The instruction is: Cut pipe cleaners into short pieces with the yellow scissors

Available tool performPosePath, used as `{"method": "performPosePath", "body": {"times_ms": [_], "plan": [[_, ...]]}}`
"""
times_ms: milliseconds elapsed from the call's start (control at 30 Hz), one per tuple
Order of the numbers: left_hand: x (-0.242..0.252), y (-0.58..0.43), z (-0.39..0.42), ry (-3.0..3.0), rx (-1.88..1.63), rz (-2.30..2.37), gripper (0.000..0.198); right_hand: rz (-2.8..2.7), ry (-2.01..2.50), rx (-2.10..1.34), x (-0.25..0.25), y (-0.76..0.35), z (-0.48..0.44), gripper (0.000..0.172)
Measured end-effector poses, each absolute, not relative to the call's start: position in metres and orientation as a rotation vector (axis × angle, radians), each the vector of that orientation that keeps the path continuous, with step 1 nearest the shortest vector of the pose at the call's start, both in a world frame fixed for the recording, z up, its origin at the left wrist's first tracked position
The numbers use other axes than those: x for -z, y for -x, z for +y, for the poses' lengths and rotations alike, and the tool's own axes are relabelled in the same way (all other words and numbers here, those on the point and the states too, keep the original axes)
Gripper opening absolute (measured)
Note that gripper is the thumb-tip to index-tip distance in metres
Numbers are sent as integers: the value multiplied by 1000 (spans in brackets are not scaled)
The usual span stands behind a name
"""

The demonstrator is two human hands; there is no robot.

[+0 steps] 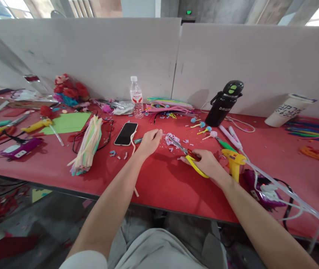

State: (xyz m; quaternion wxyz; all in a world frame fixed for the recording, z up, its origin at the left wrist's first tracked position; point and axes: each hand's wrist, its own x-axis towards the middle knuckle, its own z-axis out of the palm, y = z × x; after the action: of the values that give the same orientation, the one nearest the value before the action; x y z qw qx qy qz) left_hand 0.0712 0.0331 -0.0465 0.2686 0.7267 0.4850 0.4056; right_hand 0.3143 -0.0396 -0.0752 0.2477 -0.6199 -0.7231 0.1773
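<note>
My left hand (150, 142) is closed in a pinch, with a short pale end, apparently of a pipe cleaner (163, 135), at its fingertips. The rest of that piece is hidden. My right hand (206, 163) grips scissors (197, 166) with yellow and red handles, their blades pointing at the left fingertips. Below the blades lies a small heap of cut lilac pieces (171, 139). A cream pipe cleaner (133, 144) runs from the phone (126, 133) down under my left forearm.
Left stands a bundle of pale pipe cleaners (88, 145). A plastic bottle (137, 98) and a black flask (223, 104) are at the back. Rightward are small pompom flowers (202, 124), a yellow glue gun (234, 160), a purple power strip (262, 190) with cords, and a tilted cup (289, 110).
</note>
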Motion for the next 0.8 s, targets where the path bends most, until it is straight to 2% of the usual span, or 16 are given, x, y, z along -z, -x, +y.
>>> {"method": "performPosePath", "body": {"times_ms": [800], "plan": [[46,-72,31,-2010,-1037,1251,42,-2018,1672,-496,72,-314,-38,52]]}}
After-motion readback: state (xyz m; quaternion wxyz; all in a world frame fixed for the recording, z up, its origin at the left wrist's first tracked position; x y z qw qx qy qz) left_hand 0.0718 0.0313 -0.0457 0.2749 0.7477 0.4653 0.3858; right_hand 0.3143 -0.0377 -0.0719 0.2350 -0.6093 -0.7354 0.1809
